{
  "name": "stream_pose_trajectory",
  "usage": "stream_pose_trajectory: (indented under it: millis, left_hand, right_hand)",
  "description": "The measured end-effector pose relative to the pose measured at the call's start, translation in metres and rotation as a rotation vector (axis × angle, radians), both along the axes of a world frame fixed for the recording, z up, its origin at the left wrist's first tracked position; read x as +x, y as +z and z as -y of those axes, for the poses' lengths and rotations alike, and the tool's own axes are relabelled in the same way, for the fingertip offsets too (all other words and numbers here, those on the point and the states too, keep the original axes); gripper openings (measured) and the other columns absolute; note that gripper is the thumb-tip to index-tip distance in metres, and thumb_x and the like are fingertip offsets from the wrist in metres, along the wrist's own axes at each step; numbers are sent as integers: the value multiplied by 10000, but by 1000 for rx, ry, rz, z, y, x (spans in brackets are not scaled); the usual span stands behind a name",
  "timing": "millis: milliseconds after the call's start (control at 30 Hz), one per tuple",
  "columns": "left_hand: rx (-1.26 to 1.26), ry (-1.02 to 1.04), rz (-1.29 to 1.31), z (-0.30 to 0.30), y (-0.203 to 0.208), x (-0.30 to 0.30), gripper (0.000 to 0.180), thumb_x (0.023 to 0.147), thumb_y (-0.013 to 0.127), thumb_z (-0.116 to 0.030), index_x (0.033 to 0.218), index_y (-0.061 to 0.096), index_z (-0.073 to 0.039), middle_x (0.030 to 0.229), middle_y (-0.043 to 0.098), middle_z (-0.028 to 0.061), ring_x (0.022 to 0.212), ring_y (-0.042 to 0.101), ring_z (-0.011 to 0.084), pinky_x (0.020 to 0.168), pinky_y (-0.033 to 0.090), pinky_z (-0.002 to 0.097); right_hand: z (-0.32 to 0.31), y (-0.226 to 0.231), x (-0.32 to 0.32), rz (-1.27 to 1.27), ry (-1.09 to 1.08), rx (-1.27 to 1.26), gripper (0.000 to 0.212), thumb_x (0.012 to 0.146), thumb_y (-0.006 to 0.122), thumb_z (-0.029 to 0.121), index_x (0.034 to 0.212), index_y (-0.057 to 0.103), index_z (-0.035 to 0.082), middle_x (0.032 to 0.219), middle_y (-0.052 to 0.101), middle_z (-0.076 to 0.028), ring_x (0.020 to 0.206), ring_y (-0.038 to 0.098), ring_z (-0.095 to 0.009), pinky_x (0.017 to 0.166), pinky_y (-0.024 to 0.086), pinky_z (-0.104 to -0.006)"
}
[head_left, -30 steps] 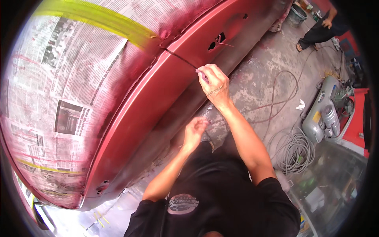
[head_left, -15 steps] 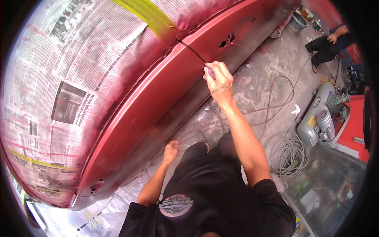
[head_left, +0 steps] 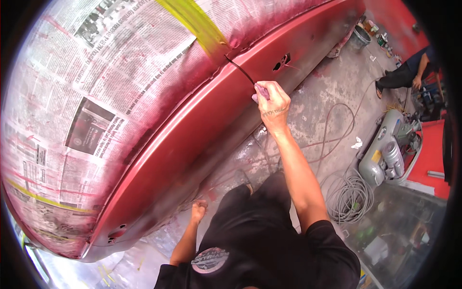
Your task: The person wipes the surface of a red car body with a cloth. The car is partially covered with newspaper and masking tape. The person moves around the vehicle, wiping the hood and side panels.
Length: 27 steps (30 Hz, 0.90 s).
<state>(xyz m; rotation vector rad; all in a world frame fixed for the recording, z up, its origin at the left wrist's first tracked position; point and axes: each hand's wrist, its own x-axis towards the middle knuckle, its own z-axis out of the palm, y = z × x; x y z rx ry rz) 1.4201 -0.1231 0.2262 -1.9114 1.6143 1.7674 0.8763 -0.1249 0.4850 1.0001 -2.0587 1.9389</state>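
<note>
My right hand (head_left: 274,107) pinches a small crumpled pinkish-purple cloth (head_left: 262,91). The cloth rests at the dark narrow gap (head_left: 240,69) between two red-coated car door panels (head_left: 192,113). Newspaper (head_left: 120,72) covers the car's upper part above the panels, with a strip of yellow tape (head_left: 195,21) running down to the gap. Low beside my body, my left hand (head_left: 198,211) hangs with fingers curled in, apart from the car, and nothing shows in it. A handle opening (head_left: 283,61) sits in the farther door panel.
A grey air compressor (head_left: 385,149) stands at the right, near a coiled hose (head_left: 353,197). More hose (head_left: 332,139) trails over the stained floor. Another person (head_left: 409,70) is at the far right. A dark bucket (head_left: 360,37) stands by the car's far end.
The whole view has shifted a little. My right hand stays at the gap, turned so more of the cloth shows. The other person's legs and arm have changed position.
</note>
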Motion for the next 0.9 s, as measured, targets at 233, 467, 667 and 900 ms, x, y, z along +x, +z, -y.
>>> stream_pose_trajectory:
  millis: [233, 467, 667, 900]
  left_hand:
    - [107, 29, 28, -19, -6, 4, 264, 940, 587, -47, 1190, 665, -13, 922, 725, 77, 683, 690, 182, 565, 555, 336]
    - [72, 91, -49, -29, -10, -9, 243, 971, 615, -64, 1192, 689, 1, 908, 732, 79, 674, 675, 160, 580, 552, 310]
    - [111, 60, 10, -27, -9, -5, 242, 969, 623, -45, 1198, 691, -7, 934, 736, 74, 741, 692, 173, 635, 577, 325]
    - [98, 57, -40, -19, -1, 7, 289, 956, 600, -17, 1236, 667, -22, 986, 733, 87, 726, 694, 182, 619, 581, 332]
  right_hand:
    - [11, 17, 3, -400, -38, 47, 315, 800, 765, -95, 1099, 693, -26, 955, 692, -166, 852, 721, -331, 745, 605, -418]
    - [40, 93, -12, -555, 63, 245, 215, 805, 722, -69, 1000, 663, 1, 900, 661, -165, 860, 690, -387, 764, 581, -461]
    - [46, 102, -5, -604, 69, 384, 191, 821, 707, -60, 996, 644, -16, 973, 644, -168, 866, 693, -378, 765, 592, -471]
    - [9, 2, -3, -500, -34, -12, 439, 834, 672, -145, 1231, 730, 33, 1051, 660, -110, 774, 700, -218, 683, 597, -354]
